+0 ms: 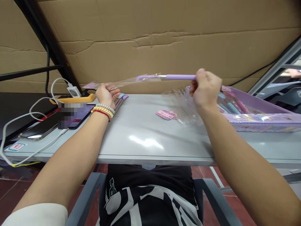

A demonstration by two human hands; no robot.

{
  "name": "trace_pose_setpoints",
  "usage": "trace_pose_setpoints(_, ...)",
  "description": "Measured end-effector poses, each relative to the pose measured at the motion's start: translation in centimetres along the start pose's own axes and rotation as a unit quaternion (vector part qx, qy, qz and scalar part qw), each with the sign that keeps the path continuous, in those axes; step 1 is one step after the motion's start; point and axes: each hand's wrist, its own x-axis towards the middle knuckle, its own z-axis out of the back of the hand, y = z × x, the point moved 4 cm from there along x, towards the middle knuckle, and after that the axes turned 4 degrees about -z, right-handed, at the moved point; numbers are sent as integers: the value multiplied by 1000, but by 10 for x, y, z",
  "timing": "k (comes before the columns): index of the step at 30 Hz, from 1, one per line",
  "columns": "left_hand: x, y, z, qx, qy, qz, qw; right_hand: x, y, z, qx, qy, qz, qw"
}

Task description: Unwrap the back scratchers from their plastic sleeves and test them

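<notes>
A purple pen is held level above the desk, its end in the closed fist of my right hand. Its far part, with a silvery band, still lies inside a clear plastic sleeve. The sleeve stretches left to my left hand, whose fingers are closed on it, with a pinkish tab sticking out beyond. Just behind my left wrist, several slim pens with purple and blue tops lie on the desk. Crumpled clear wrappers lie left of my right forearm.
Small pink printed cards lie mid-desk. On the right stands a purple box with wrapped pens inside. At left are phones, white cables and a yellow power strip. A cardboard sheet backs the desk.
</notes>
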Motion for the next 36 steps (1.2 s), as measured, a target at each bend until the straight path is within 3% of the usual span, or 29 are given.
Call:
trace_pose_setpoints(4,1,-4,0,-21,14,14,1000,20,-5,31,175,-169,-114,963)
trace_pose_setpoints(7,-7,2,-8,45,120,62,990,22,-5,37,259,-178,-171,934)
trace_pose_setpoints(10,-19,18,-15,182,242,101,948,14,-3,24,317,-127,-225,913)
trace_pose_setpoints(12,-23,29,-17,259,278,89,920,4,-3,10,325,-89,-251,907)
trace_pose_setpoints(14,-20,35,-16,344,277,39,896,-6,-3,-4,314,-49,-263,911)
trace_pose_setpoints(18,-13,21,-15,483,195,-171,836,-26,-7,-28,292,33,-291,911)
trace_pose_setpoints(20,-16,13,-19,461,216,-206,836,-34,-9,-35,282,66,-300,909)
trace_pose_setpoints(24,-40,14,-33,296,371,-106,874,-48,-13,-47,229,171,-315,905)
trace_pose_setpoints(27,-60,17,-40,238,393,-55,886,-59,-13,-55,160,284,-286,901)
trace_pose_setpoints(31,-74,20,-45,177,381,2,907,-77,-8,-64,-7,463,-129,877)
trace_pose_setpoints(33,-76,18,-46,133,375,20,917,-82,-6,-66,-90,495,-35,863)
trace_pose_setpoints(36,-74,12,-45,108,353,8,929,-78,-4,-62,-169,455,60,872)
